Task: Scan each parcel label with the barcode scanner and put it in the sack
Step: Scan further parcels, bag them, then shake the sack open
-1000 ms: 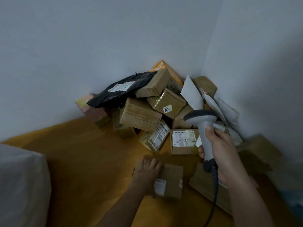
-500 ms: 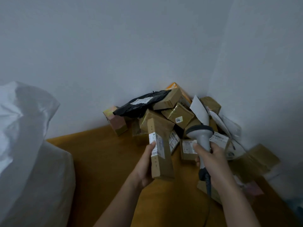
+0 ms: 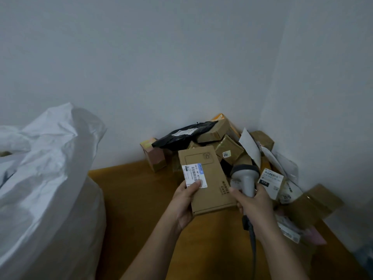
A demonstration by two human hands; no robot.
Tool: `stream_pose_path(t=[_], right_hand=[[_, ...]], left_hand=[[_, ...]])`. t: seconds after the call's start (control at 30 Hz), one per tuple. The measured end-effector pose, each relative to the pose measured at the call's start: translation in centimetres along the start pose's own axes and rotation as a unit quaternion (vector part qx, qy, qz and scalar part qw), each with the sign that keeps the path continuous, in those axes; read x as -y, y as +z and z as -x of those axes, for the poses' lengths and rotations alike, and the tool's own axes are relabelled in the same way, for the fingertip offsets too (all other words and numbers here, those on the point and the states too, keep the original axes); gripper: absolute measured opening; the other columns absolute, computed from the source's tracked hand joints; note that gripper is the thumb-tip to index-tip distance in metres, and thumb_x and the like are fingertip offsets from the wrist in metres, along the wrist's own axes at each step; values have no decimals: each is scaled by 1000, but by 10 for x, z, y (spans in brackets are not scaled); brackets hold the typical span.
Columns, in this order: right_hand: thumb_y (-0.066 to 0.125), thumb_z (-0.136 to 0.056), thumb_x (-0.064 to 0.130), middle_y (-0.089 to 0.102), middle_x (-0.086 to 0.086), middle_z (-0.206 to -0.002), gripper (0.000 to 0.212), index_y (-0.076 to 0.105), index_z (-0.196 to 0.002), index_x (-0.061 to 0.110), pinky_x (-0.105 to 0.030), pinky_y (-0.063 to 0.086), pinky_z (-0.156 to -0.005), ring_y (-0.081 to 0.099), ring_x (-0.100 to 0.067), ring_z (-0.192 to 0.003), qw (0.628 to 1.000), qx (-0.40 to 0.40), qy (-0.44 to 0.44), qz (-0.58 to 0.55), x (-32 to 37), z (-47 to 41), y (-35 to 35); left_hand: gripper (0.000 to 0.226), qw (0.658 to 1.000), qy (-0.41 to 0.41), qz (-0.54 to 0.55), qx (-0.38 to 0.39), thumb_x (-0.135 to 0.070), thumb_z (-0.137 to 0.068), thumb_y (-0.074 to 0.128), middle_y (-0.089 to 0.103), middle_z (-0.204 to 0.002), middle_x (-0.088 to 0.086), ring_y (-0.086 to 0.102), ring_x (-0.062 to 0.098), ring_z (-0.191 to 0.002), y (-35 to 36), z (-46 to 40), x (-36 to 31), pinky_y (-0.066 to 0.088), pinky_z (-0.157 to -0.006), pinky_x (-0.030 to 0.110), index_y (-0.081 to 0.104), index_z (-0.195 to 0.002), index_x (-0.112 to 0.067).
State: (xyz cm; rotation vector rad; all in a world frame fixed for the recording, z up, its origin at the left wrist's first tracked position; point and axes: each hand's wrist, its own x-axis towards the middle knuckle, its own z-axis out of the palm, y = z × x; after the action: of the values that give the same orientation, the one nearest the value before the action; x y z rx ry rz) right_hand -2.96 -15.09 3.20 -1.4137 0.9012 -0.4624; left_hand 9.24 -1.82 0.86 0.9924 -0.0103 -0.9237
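My left hand grips a flat brown cardboard parcel by its left edge, the thumb lying on the lower part of its white barcode label. The parcel's broad face is turned up towards me. My right hand holds the grey barcode scanner by its handle, right beside the parcel's right edge, head up; its cable hangs down. A large white sack stands at the left, its mouth crumpled open.
A pile of parcels fills the corner of the two white walls: brown boxes, a black poly bag, white mailers, a pink box. More flat boxes lie at the right on the yellow-brown floor.
My left hand picked the flat parcel off the floor, raised it and turned its labelled face towards me. The view swung left, bringing the sack in. The scanner stayed beside the parcel.
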Motion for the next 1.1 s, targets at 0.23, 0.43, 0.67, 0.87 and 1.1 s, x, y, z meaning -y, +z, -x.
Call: stream_pose_path(t=[0.23,0.43,0.67,0.87,1.1], right_hand=[[82,-76,14,64,-12,-92,61,50,-127,12,-30,48,-52,58,-19,-63,997,61,18,49,0,12,5],[82,-75,15,58,-5,-115,81,38,-143,18,-34,50,-62,62,-24,-84,987,82,-3,138,7,10,-5],[68,-88,19,64,-14,-87,35,52,-119,13,-41,54,-65,62,-24,-68,989,34,-29,138,15,16,2],[50,-96,47,64,-11,-71,31,63,-98,18,-31,46,-58,60,-18,-62,991,105,-23,77,42,39,6],[43,-101,40,59,-10,-62,29,63,-102,19,-27,44,-51,56,-14,-53,984,171,-31,40,70,62,5]], left_hand=[[37,999,27,-19,-43,-11,-90,62,69,-117,19,66,36,-109,-13,18,-13,57,-85,48,59,-126,-7],[41,987,110,-57,-103,-19,-80,69,67,-115,20,67,33,-99,-36,31,-53,56,-86,43,60,-119,-8],[24,964,101,-106,-223,-13,-93,63,66,-108,21,68,31,-92,-51,36,-56,56,-72,34,56,-111,0],[35,968,57,44,-240,1,-97,50,62,-116,27,64,33,-100,-56,29,-38,52,-92,42,44,-130,7],[41,961,58,110,-248,5,-96,48,55,-129,28,58,36,-116,-52,24,-30,51,-90,42,40,-136,4]])
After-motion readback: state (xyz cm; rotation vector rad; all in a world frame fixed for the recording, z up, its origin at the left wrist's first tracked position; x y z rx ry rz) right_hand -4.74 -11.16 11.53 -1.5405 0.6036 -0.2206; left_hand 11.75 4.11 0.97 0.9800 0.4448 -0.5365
